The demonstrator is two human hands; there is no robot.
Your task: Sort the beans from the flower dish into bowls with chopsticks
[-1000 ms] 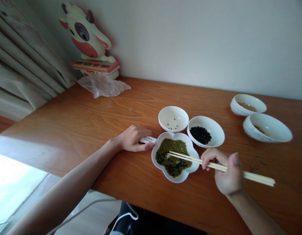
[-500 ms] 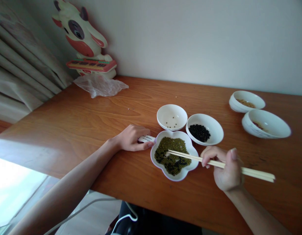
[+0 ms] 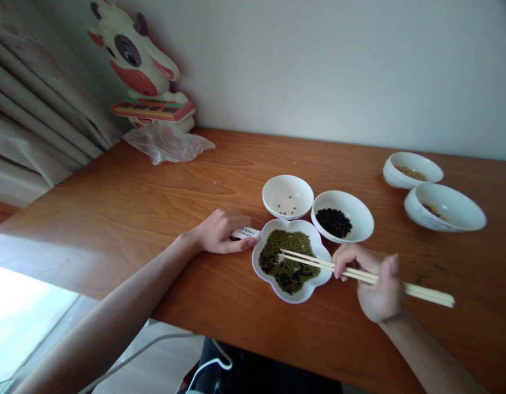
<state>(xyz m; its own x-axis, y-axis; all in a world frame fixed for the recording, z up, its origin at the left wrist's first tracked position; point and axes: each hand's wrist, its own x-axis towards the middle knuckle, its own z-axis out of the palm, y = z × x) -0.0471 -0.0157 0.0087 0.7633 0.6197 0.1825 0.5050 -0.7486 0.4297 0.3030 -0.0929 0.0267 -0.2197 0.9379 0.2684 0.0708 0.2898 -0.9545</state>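
"Hands first, since they're closest. What has each got?"

"The right hand is closed around a pair of chopsticks, fingers curled beneath and thumb raised. The left hand is folded over the handle of the flower-shaped dish, which sits flat on the bench."

"And the tips?"

"Down in the dish and slightly apart, among green beans with darker ones mixed in. I can't tell whether they pinch anything; it's too small."

"How would you work there?"

"I'd aim at one bean sitting loose, level the tips and squeeze gently. Small round beans probably skid under pressure. That left-hand grip should stop the dish sliding, so I'd leave it firm."

"What's just beyond?"

"Two white bowls close by the dish's far rim: one with a few scattered beans, the other with a heap of black beans. A low, short carry would suit, I think."

"Farther off?"

"At the right, two more bowls with small contents, the nearer one and the farther one. At the far left, a clear plastic bag lies before a cow-shaped toy."
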